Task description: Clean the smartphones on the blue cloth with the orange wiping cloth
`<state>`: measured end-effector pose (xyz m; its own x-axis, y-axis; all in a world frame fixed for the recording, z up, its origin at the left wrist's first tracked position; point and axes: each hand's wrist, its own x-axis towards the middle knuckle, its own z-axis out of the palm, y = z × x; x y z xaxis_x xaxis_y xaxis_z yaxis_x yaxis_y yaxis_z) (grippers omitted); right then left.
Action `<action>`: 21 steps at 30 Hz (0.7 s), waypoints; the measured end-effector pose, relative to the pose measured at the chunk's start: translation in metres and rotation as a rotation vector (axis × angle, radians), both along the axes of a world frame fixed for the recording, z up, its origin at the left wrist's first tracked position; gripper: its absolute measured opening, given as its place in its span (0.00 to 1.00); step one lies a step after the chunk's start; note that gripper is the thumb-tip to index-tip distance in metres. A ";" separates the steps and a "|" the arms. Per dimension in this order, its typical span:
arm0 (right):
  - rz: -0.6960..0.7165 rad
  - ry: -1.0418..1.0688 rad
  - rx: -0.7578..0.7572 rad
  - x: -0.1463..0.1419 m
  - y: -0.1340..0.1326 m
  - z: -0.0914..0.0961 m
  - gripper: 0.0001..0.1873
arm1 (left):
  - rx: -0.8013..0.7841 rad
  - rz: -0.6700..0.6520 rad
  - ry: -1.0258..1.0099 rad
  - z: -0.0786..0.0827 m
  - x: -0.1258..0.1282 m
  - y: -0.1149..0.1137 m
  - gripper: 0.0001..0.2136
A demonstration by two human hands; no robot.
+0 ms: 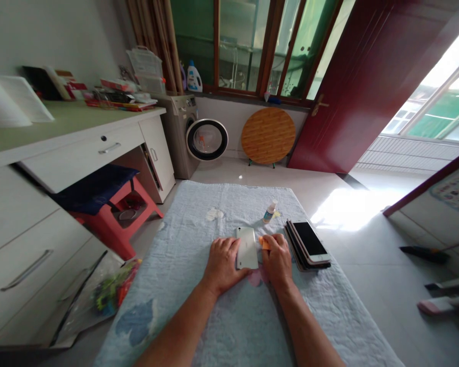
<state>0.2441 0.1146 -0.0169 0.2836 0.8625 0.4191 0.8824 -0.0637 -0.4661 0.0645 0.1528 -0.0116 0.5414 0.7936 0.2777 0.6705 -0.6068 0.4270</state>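
Observation:
A white smartphone lies back side up on the cloth-covered surface, its camera at the upper left corner. My left hand grips it, fingers along the left edge and thumb at the bottom edge. Just right of the phone, my right hand is closed around a small orange cloth, partly hidden by the fingers. A small white spray bottle stands upright beyond that hand. To its right lies a stack of several phones or tablets, topped by a white phone with a dark screen.
A pale blue quilted cover lies under everything. Left are a desk, a red stool and a plastic bag. Behind stand a washing machine with its door open, a round folded tabletop and a red door.

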 end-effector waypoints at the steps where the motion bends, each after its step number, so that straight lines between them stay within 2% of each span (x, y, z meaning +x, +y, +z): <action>1: -0.002 -0.014 -0.007 0.000 0.000 -0.001 0.13 | -0.001 0.001 0.005 0.000 0.000 -0.001 0.35; 9: -0.014 -0.062 -0.066 -0.003 -0.002 -0.002 0.13 | -0.010 0.081 0.035 0.002 0.000 -0.004 0.35; 14: -0.036 -0.074 -0.078 -0.006 -0.006 0.003 0.24 | -0.021 0.132 0.060 0.001 -0.002 -0.004 0.37; 17: -0.023 -0.086 -0.002 -0.008 -0.009 0.007 0.24 | -0.022 0.130 0.059 0.001 -0.003 -0.003 0.38; 21: 0.094 -0.022 0.193 -0.013 -0.013 0.013 0.16 | -0.028 0.146 0.059 0.003 -0.004 -0.003 0.37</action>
